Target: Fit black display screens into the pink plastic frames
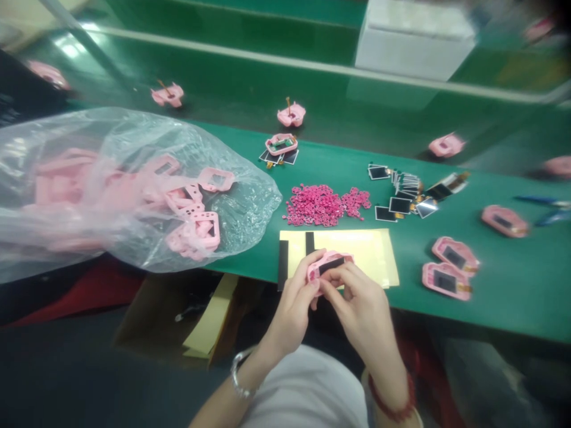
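Centre-bottom of the frame, and here's the left hand (pixel 292 303), fingers wrapped around a pink shell (pixel 314 270), gripping it just over the near edge of the yellow sheets (pixel 370 255). In comes the right hand (pixel 366 302), thumb and fingers bent together at the shell, right by the dark strip (pixel 331 266) lying across it; whether they pinch the strip or only press, I can't tell.

Just beyond the sheets, mid-frame, a heap of small bright-pink pieces (pixel 314 205) on the green table (pixel 504 291). Over on the left, a big clear bag (pixel 250 196) full of pink shells! Right of centre, a cluster of little screens (pixel 400 205), and at the right, three pink cases (pixel 446 280) with dark screens inside.
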Demonstrator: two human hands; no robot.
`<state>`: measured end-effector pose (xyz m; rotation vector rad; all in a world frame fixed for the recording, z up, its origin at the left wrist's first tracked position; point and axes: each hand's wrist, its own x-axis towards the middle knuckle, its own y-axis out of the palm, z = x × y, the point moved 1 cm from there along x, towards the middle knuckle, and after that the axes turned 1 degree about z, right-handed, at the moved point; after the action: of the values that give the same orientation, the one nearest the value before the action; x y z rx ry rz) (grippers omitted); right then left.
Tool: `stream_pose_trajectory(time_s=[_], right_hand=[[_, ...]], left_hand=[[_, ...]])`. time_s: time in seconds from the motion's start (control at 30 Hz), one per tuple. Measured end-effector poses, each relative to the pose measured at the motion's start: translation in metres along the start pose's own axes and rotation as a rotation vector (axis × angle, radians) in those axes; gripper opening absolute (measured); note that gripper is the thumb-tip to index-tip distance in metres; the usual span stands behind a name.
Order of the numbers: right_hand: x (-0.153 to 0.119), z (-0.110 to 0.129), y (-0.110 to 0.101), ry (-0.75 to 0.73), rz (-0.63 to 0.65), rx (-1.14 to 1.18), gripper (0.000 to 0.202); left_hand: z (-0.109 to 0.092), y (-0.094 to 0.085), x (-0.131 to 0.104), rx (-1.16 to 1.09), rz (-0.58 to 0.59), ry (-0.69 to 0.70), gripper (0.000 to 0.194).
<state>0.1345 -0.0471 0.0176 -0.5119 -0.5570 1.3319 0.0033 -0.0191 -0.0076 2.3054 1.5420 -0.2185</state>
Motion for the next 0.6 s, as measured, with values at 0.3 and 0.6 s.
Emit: stream_pose_trajectory(time_s=[0.3, 0.6], right_hand=[[-0.005, 0.003, 0.011, 0.062, -0.214, 0.112, 0.013], [0.029, -0.058, 0.022, -0.093, -0.014, -0.313, 0.031]], left_hand=[[-0.003, -0.005, 0.005, 0.080, -0.205, 0.136, 0.033], [0.010, -0.037, 0.055, 0.156, -0.257, 0.121, 0.037]])
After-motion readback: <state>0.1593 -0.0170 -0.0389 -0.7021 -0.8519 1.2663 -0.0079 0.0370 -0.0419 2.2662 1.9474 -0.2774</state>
